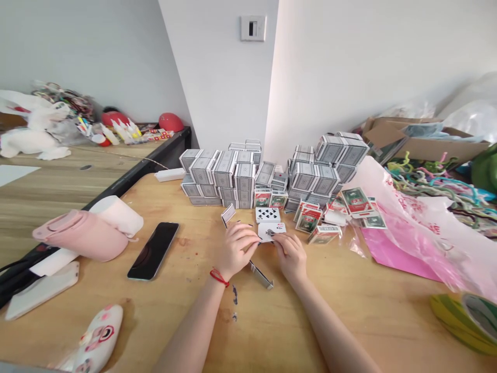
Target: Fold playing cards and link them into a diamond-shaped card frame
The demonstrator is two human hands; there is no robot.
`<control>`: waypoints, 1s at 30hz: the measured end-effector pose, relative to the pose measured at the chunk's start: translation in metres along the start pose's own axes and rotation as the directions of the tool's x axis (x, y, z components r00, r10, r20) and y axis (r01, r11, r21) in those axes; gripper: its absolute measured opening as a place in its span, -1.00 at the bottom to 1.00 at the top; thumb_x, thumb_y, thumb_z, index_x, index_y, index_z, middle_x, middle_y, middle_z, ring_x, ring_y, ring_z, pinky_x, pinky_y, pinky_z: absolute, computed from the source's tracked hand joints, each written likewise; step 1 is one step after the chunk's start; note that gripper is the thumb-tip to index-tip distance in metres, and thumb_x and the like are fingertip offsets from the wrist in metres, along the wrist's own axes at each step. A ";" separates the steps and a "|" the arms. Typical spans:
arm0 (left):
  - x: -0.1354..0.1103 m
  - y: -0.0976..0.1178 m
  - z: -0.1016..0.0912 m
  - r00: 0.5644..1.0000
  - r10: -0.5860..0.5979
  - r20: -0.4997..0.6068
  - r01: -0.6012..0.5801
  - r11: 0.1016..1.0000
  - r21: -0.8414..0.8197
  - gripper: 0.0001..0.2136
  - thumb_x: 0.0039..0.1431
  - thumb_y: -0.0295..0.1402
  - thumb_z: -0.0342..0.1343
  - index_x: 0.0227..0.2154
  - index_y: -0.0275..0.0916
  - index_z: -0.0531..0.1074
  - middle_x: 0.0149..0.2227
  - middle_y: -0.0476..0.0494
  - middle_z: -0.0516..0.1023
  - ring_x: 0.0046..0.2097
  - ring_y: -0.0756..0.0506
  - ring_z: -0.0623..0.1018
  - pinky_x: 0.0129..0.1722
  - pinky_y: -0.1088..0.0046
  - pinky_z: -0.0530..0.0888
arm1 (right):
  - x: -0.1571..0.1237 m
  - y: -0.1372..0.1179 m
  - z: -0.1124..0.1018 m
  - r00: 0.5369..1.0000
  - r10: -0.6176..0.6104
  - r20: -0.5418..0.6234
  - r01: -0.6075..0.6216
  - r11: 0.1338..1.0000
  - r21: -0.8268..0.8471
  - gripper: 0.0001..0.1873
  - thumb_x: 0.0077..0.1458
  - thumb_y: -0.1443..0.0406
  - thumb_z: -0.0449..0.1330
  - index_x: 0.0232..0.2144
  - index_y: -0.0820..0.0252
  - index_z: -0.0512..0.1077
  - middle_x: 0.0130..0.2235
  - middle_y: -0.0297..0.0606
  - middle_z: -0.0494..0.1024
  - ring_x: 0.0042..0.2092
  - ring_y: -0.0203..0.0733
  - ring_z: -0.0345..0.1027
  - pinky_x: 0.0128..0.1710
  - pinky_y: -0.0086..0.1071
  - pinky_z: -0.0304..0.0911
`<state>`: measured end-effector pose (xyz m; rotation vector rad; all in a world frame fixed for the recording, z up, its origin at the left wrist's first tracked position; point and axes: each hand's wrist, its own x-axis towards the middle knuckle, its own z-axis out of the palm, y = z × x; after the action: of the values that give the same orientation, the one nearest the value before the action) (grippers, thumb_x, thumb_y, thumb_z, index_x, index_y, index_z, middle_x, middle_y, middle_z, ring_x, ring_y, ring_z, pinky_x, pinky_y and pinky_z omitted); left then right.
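Between my two hands, just beyond my fingertips, lay the ace card (pixel 266 228), face up, its long axis running left to right across the table (pixel 334 321). My left hand (pixel 237 249), with a red cord bracelet (pixel 219 278) at the wrist, had thumb and fingers drawn close together at the card's near left corner. My right hand (pixel 290 255) was also narrow, its fingertips on the near right corner. So both held the card and neither was nearer; how firmly each pinched, I could not tell. Straight beyond its far edge, a ten card (pixel 267 214) lay face up, long axis also left to right.

A thin strip (pixel 262 275) slanted from beneath my hands toward the near right. A pale folded piece (pixel 228 213) stood at the far left of my left hand; whether the two joined, my hand hid. Dark scraps (pixel 235 293) lay near my left wrist.

Farther off, grey-patterned decks were stacked at the far left (pixel 223 171) and far right (pixel 330 166), with red-and-green boxes (pixel 309 217) before the right stack. A black phone (pixel 154 251) lay well to the left, pink plastic (pixel 404 254) well to the right, and a tape roll (pixel 446 316) at the near right.
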<state>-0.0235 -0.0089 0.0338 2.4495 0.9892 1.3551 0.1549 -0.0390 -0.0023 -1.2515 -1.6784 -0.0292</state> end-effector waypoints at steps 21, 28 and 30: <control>-0.009 -0.035 0.004 0.627 -0.540 -0.561 0.525 0.825 -0.207 -0.89 0.03 -0.36 0.06 -0.35 -0.25 0.38 -0.29 -0.15 0.47 -0.19 -0.08 0.46 -0.13 0.32 0.38 | 0.034 0.025 0.026 0.992 -0.028 0.120 0.045 0.989 -0.142 -0.63 0.01 0.33 0.04 -0.08 0.24 0.32 -0.04 -0.09 0.40 0.08 -0.04 0.15 0.07 -0.11 0.10; -0.001 -0.033 0.000 0.766 -0.390 -0.511 0.391 0.914 -0.111 -0.92 0.03 -0.42 0.04 -0.51 -0.23 0.41 -0.19 -0.16 0.35 -0.09 -0.09 0.38 -0.07 0.28 0.35 | 0.037 0.035 0.039 0.950 0.055 0.308 0.029 0.965 -0.261 -0.47 -0.02 0.26 0.07 0.05 0.26 0.23 0.04 -0.07 0.34 0.11 0.03 0.11 0.06 -0.05 0.06; -0.001 -0.033 0.001 0.762 -0.402 -0.508 0.409 0.906 -0.104 -0.91 0.03 -0.42 0.04 -0.50 -0.22 0.43 -0.21 -0.15 0.34 -0.11 -0.08 0.38 -0.09 0.29 0.36 | 0.036 0.038 0.042 0.956 0.073 0.284 0.004 0.965 -0.263 -0.53 0.02 0.24 0.06 0.00 0.26 0.28 -0.01 -0.08 0.40 0.07 0.00 0.17 0.02 -0.09 0.12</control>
<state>-0.0385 0.0163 0.0177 1.7239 1.5376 1.8705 0.1551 0.0265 -0.0165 -1.5432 -1.9534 -0.0477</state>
